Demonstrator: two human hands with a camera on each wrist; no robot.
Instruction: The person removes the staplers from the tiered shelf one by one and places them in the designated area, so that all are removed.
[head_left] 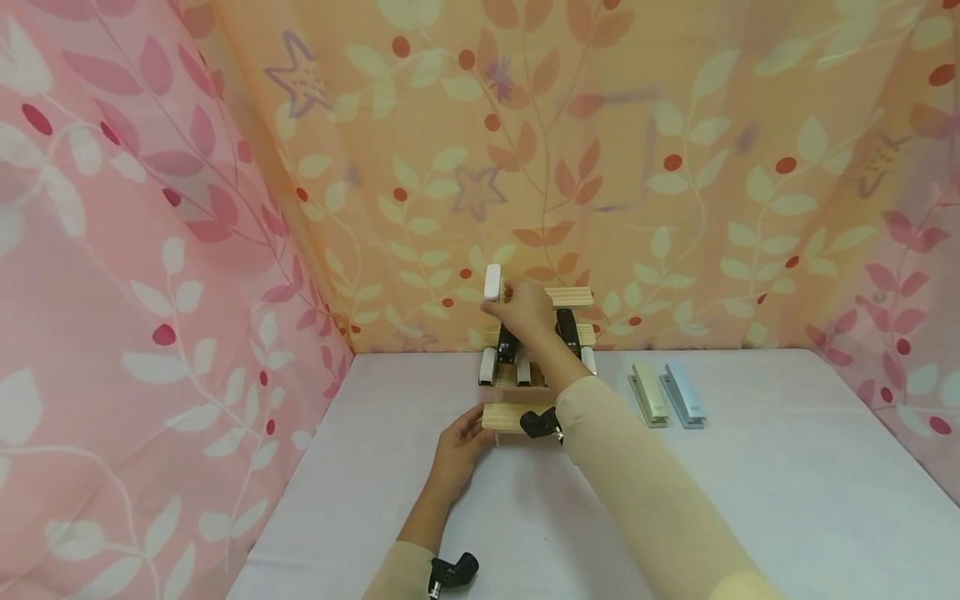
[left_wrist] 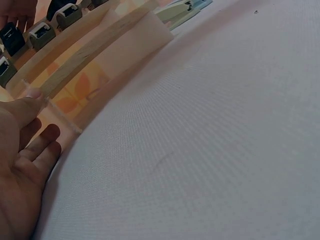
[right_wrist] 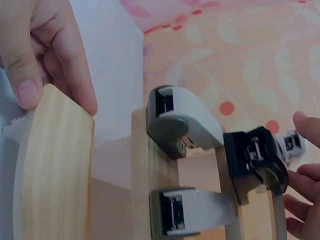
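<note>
A tiered wooden rack (head_left: 508,417) with clear sides stands on the table, holding several staplers. My left hand (head_left: 459,450) grips the left end of its front slat, thumb against the wood (left_wrist: 75,67). At the top left of the rack, my right hand (head_left: 528,312) holds a white stapler (head_left: 492,282) between thumb and fingers. In the right wrist view that white stapler (right_wrist: 292,143) is partly hidden behind a black stapler (right_wrist: 255,160). Below it on the rack sit black staplers (head_left: 567,331) and, one tier lower, white staplers (head_left: 487,365). My right forearm covers part of the rack.
A pale green stapler (head_left: 648,396) and a light blue stapler (head_left: 682,396) lie side by side on the white table (head_left: 787,467), right of the rack. Floral curtains (head_left: 420,167) hang behind and at both sides. Black cameras (head_left: 453,572) are strapped to my wrists.
</note>
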